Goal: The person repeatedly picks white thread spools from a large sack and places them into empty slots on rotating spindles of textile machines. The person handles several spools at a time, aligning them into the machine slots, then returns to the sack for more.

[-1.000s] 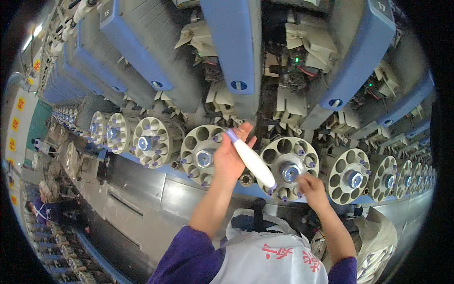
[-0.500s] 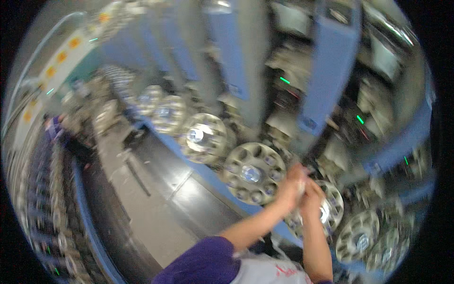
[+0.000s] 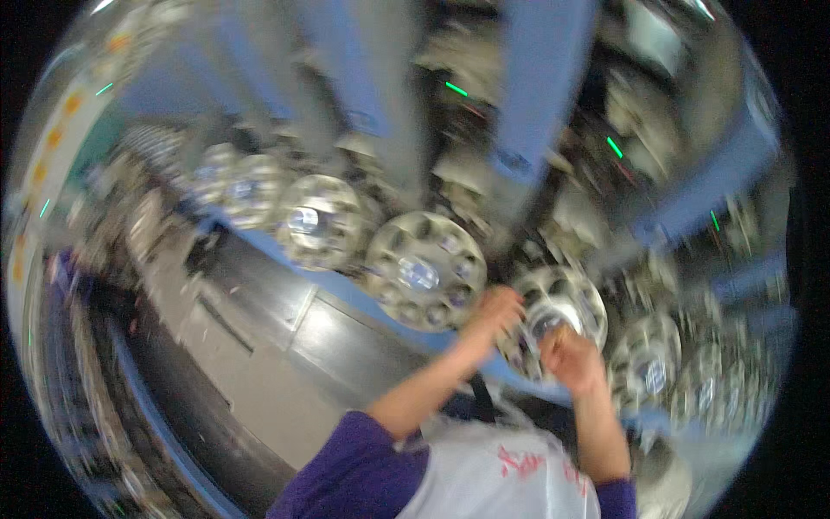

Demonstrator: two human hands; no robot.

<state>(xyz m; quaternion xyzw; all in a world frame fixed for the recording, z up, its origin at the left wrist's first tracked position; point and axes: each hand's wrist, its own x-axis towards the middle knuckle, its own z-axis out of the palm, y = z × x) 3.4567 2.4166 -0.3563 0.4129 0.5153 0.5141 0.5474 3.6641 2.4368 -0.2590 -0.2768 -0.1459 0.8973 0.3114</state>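
Note:
My left hand (image 3: 496, 315) is closed, its fingers curled, at the left edge of a pale round disc (image 3: 591, 298) with a ring of holes. My right hand (image 3: 572, 356) is also closed, its fingers bunched in a pinch in front of that disc's lower right part. The two hands are a short way apart. Anything in their fingers is too small and blurred to make out. Left of my left hand is another pale holed disc (image 3: 424, 271) with a shiny hub.
More such discs (image 3: 318, 223) run in a row along a blue rail (image 3: 341, 285). Blue machine panels (image 3: 540, 86) rise behind them. A grey floor with metal plates (image 3: 346, 342) lies at left, with another machine row beyond. Far left, a purple-clad person shows blurred.
My hands were together and have come apart, the left one to the left and the right one lower. The whole view has shifted, so the discs appear further left and higher.

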